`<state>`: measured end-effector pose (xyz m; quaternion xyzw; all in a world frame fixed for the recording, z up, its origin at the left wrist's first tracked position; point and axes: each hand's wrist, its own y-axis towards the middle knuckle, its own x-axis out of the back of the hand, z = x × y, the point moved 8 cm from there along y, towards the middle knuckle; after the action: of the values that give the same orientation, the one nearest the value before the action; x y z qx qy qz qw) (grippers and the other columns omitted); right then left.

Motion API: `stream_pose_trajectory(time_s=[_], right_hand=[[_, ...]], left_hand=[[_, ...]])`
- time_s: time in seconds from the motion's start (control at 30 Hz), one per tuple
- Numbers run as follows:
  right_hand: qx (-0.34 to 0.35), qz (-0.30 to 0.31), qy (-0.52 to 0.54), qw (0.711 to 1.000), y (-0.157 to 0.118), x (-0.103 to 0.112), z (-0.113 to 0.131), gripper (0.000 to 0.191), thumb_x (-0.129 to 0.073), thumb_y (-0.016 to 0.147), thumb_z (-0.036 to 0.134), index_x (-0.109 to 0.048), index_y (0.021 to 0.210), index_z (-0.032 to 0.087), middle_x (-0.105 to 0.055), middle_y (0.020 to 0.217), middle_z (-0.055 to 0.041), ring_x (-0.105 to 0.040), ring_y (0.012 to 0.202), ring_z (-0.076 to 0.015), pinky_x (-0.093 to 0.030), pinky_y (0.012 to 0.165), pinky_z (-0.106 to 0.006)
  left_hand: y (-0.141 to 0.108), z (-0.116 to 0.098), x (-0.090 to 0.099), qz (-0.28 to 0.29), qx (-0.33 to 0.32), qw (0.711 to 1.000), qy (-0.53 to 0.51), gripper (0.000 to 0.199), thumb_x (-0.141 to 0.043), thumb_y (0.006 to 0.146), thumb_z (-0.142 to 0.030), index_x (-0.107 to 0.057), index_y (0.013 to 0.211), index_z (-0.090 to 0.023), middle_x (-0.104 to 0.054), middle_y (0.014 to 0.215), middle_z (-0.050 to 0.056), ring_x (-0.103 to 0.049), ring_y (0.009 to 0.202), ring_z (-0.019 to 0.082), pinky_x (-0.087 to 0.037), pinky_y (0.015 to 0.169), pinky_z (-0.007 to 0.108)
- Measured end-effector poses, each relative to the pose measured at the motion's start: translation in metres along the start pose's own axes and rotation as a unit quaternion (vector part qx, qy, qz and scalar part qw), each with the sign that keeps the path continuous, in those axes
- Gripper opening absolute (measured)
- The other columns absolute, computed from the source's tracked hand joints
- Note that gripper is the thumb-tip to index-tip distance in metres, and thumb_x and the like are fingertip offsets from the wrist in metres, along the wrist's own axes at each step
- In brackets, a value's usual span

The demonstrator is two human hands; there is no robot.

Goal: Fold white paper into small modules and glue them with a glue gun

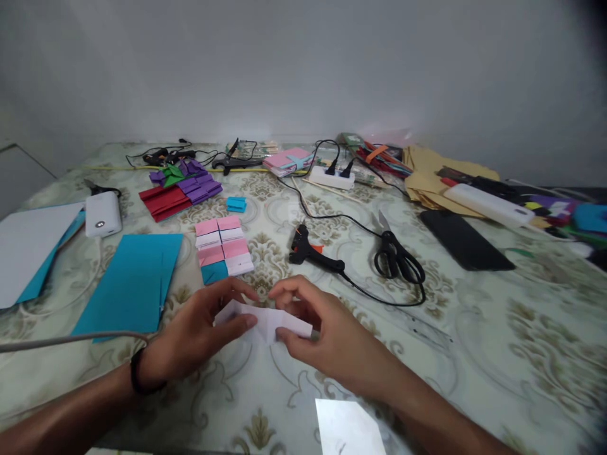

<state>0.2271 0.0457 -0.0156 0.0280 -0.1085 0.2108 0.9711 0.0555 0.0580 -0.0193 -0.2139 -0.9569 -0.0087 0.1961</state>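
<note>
- Landmark: black glue gun (pixel 315 254), lying on the patterned table cover (pixel 265 395); left/right/near/far below are from it, as the wearer sees it.
- Left hand (pixel 202 323): near side and left of the gun. Thumb on the front face of the paper, fingers curled behind; pinching it. Black wristband (pixel 137 373) on that wrist.
- Right hand (pixel 322 322): directly on the near side of the gun, not touching it. Thumb and curled fingers pinch the paper's right part.
- Folded white paper (pixel 266 321): near side of the gun, slightly left, stretched between both hands. Creases visible, panels at angles. Whether its lower edge touches the table: can't tell.
- White paper piece (pixel 348 426): near side of the gun, slightly right, beyond the right forearm.
- Pink, white and blue folded papers (pixel 225 246): just left of the gun, laid in two columns.
- Small blue folded piece (pixel 236 204): left and far side of the gun.
- Black-handled scissors (pixel 397 260): right of the gun, blades pointing away from wearer; the gun's cable runs by the handles.
- Blue sheets (pixel 130 284): well left of the gun, near side.
- Black phone (pixel 465 240): well right of the gun, flat.
- White power strip (pixel 332 178): far side of the gun, two black plugs in.
- Red folded papers (pixel 164 202) and purple folded papers (pixel 202 189): far left of the gun, touching each other.
</note>
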Motion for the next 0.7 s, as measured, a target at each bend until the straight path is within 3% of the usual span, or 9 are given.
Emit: stream_pose_trajectory(time_s=[0.1, 0.23, 0.43, 0.63, 0.7], right_hand=[[0.020, -0.001, 0.022, 1.000, 0.000, 0.001, 0.003, 0.053, -0.063, 0.081, 0.003, -0.064, 0.126, 0.029, -0.068, 0.102, 0.0013, -0.070, 0.080, -0.0137, -0.055, 0.066, -0.023], [0.077, 0.002, -0.078, 0.994, -0.001, 0.001, 0.014, 0.055, -0.064, 0.082, 0.001, -0.070, 0.129, 0.029, -0.074, 0.127, -0.0047, -0.072, 0.113, -0.0212, -0.061, 0.091, -0.034], [0.128, 0.027, -0.154, 0.979, -0.002, -0.003, 0.018, 0.061, -0.059, 0.085, -0.001, -0.068, 0.138, 0.030, -0.077, 0.126, -0.0051, -0.074, 0.114, -0.0221, -0.059, 0.102, -0.041], [0.150, -0.001, -0.154, 0.977, -0.006, 0.001, 0.019, 0.053, -0.058, 0.089, 0.004, -0.071, 0.134, 0.029, -0.075, 0.118, -0.0065, -0.075, 0.103, -0.0213, -0.064, 0.088, -0.037], [0.165, -0.007, -0.156, 0.974, -0.007, 0.001, 0.021, 0.051, -0.058, 0.089, 0.004, -0.072, 0.132, 0.027, -0.075, 0.119, -0.0073, -0.075, 0.106, -0.0214, -0.064, 0.090, -0.037]], left_hand=[[-0.002, 0.000, 0.001, -0.009, 0.010, 0.999, -0.044, 0.027, -0.075, 0.095, -0.038, -0.068, 0.118, -0.026, -0.072, 0.091, -0.001, -0.063, 0.075, 0.016, -0.048, 0.063, 0.024], [-0.001, -0.001, 0.003, -0.022, 0.009, 0.998, -0.051, 0.018, -0.073, 0.094, -0.036, -0.072, 0.108, -0.024, -0.071, 0.089, -0.001, -0.062, 0.075, 0.016, -0.046, 0.062, 0.024], [0.001, -0.002, 0.004, -0.018, 0.014, 0.999, -0.048, 0.016, -0.071, 0.094, -0.035, -0.076, 0.102, -0.023, -0.077, 0.096, 0.002, -0.067, 0.086, 0.020, -0.051, 0.072, 0.029], [0.002, -0.002, 0.005, -0.015, 0.022, 0.999, -0.034, 0.019, -0.070, 0.094, -0.038, -0.076, 0.099, -0.021, -0.073, 0.083, 0.000, -0.063, 0.072, 0.017, -0.049, 0.062, 0.025], [0.002, -0.003, 0.004, -0.006, 0.019, 0.999, -0.026, 0.019, -0.070, 0.094, -0.037, -0.077, 0.097, -0.020, -0.074, 0.082, 0.001, -0.064, 0.072, 0.017, -0.049, 0.062, 0.025]])
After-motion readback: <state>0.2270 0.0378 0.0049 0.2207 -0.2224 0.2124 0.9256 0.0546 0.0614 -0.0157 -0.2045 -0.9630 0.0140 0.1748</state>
